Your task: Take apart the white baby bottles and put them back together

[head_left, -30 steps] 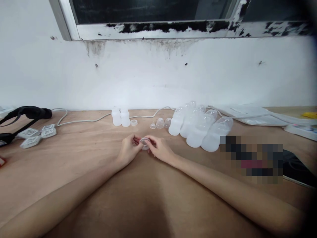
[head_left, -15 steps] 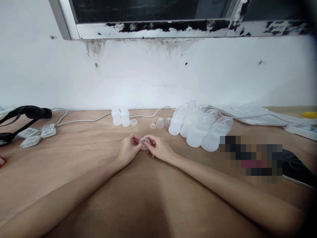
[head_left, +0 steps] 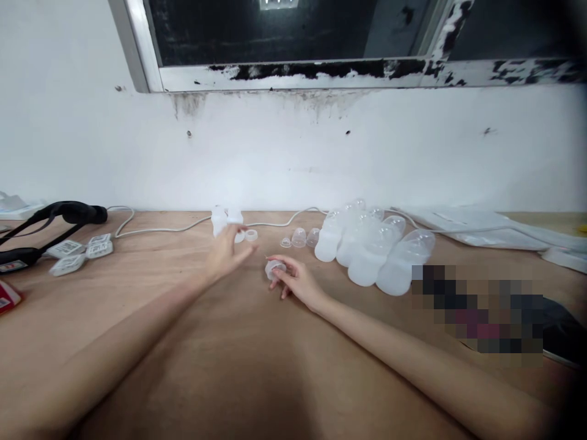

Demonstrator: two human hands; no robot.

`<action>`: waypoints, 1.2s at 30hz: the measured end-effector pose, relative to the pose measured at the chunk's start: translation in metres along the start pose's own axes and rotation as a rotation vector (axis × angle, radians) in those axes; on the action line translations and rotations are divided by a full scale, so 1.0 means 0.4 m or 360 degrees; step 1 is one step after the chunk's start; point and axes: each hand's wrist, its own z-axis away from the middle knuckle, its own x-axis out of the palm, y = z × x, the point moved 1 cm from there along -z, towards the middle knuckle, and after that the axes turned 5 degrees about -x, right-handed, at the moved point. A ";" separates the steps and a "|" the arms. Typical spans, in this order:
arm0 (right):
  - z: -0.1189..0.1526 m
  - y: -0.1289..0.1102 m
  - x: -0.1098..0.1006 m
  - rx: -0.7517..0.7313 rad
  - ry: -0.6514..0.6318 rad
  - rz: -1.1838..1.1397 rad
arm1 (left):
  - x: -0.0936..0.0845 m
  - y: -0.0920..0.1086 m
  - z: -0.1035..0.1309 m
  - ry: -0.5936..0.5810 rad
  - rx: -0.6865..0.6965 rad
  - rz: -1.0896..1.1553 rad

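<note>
My right hand (head_left: pixel 293 281) holds a small translucent ring-shaped cap (head_left: pixel 275 269) over the middle of the wooden table. My left hand (head_left: pixel 228 252) has its fingers apart and nothing in them, in front of two frosted bottles (head_left: pixel 219 221) near the wall. Just right of those bottles lies a white ring (head_left: pixel 251 234). Farther right stand a small clear piece (head_left: pixel 285 242) and two clear domed covers (head_left: pixel 299 237). Beside them is a group of several frosted bottles with clear domed tops (head_left: pixel 362 266).
White packets with printed labels (head_left: pixel 68 264) and a black strap-like object (head_left: pixel 77 212) lie at the left. A white cable (head_left: pixel 178 230) runs along the wall. Plastic bags (head_left: pixel 472 227) lie at the back right, and a dark flat object (head_left: pixel 562 327) farther forward.
My left hand has let go of the cap and moved up and left toward the two bottles, its fingers spread. My right hand still holds the cap, now tilted. The camera view has shifted slightly.
</note>
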 end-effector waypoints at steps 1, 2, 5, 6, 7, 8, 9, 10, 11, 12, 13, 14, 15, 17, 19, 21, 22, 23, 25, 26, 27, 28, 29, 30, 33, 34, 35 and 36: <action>0.000 -0.003 0.000 0.0020 0.0020 -0.0075 | -0.011 -0.027 -0.042 0.0113 0.0045 -0.0218; 0.001 -0.007 0.000 0.0039 0.0038 -0.0137 | -0.017 -0.057 -0.084 0.0164 0.0088 -0.0411; 0.005 -0.017 -0.001 0.0094 0.0093 -0.0324 | -0.014 -0.144 -0.189 0.0013 0.0289 -0.0786; 0.006 -0.019 -0.002 0.0106 0.0123 -0.0383 | -0.011 -0.164 -0.208 -0.0084 0.0336 -0.0868; 0.007 -0.019 -0.002 0.0115 0.0150 -0.0431 | -0.010 -0.175 -0.217 -0.0154 0.0367 -0.0924; 0.008 -0.019 -0.003 0.0123 0.0170 -0.0466 | -0.013 -0.178 -0.214 -0.0192 0.0394 -0.0955; 0.007 -0.019 -0.004 0.0130 0.0187 -0.0485 | -0.018 -0.170 -0.201 -0.0206 0.0417 -0.0954; 0.007 -0.018 -0.004 0.0133 0.0200 -0.0494 | -0.025 -0.154 -0.179 -0.0207 0.0440 -0.0919; 0.006 -0.017 -0.005 0.0133 0.0208 -0.0500 | -0.033 -0.131 -0.150 -0.0200 0.0456 -0.0841; 0.006 -0.016 -0.005 0.0131 0.0211 -0.0505 | -0.038 -0.105 -0.116 -0.0232 0.0457 -0.0721; 0.005 -0.016 -0.005 0.0128 0.0209 -0.0511 | -0.040 -0.078 -0.079 -0.0286 0.0425 -0.0565; 0.005 -0.016 -0.005 0.0124 0.0209 -0.0516 | -0.038 -0.054 -0.042 -0.0285 0.0356 -0.0357; 0.005 -0.016 -0.005 0.0122 0.0210 -0.0522 | -0.031 -0.034 -0.008 -0.0293 0.0271 -0.0126; 0.005 -0.016 -0.004 0.0127 0.0205 -0.0529 | -0.009 -0.013 0.046 -0.0133 0.0086 0.0265; 0.006 -0.016 -0.005 0.0132 0.0207 -0.0527 | 0.019 -0.015 0.076 0.0010 -0.0096 0.0519; 0.008 -0.016 -0.005 0.0130 0.0215 -0.0523 | 0.042 -0.028 0.086 -0.0001 -0.0209 0.0680; 0.009 -0.016 -0.005 0.0128 0.0217 -0.0523 | 0.049 -0.034 0.086 -0.0038 -0.0244 0.0722; 0.009 -0.017 -0.006 0.0125 0.0215 -0.0531 | 0.052 -0.039 0.085 -0.0074 -0.0271 0.0749; 0.010 -0.021 -0.008 0.0108 0.0211 -0.0599 | 0.051 -0.045 0.083 -0.0156 -0.0320 0.0759; 0.010 -0.023 -0.010 0.0094 0.0213 -0.0665 | 0.049 -0.045 0.083 -0.0223 -0.0345 0.0760; 0.008 -0.027 -0.013 0.0073 0.0220 -0.0744 | 0.046 -0.043 0.084 -0.0298 -0.0367 0.0769; 0.006 -0.030 -0.016 0.0043 0.0221 -0.0823 | 0.042 -0.039 0.085 -0.0372 -0.0383 0.0774; 0.004 -0.034 -0.021 0.0007 0.0211 -0.0887 | 0.039 -0.033 0.085 -0.0438 -0.0394 0.0760; 0.001 -0.038 -0.025 -0.0036 0.0193 -0.0922 | 0.035 -0.026 0.086 -0.0489 -0.0390 0.0727; -0.008 -0.046 -0.039 -0.0197 0.0153 -0.0831 | 0.024 0.003 0.084 -0.0529 -0.0255 0.0546; -0.010 -0.047 -0.043 -0.0241 0.0153 -0.0748 | 0.020 0.014 0.084 -0.0523 -0.0193 0.0485; -0.011 -0.046 -0.047 -0.0276 0.0149 -0.0653 | 0.015 0.024 0.083 -0.0522 -0.0132 0.0436; -0.013 -0.044 -0.050 -0.0301 0.0129 -0.0556 | 0.010 0.032 0.083 -0.0526 -0.0086 0.0395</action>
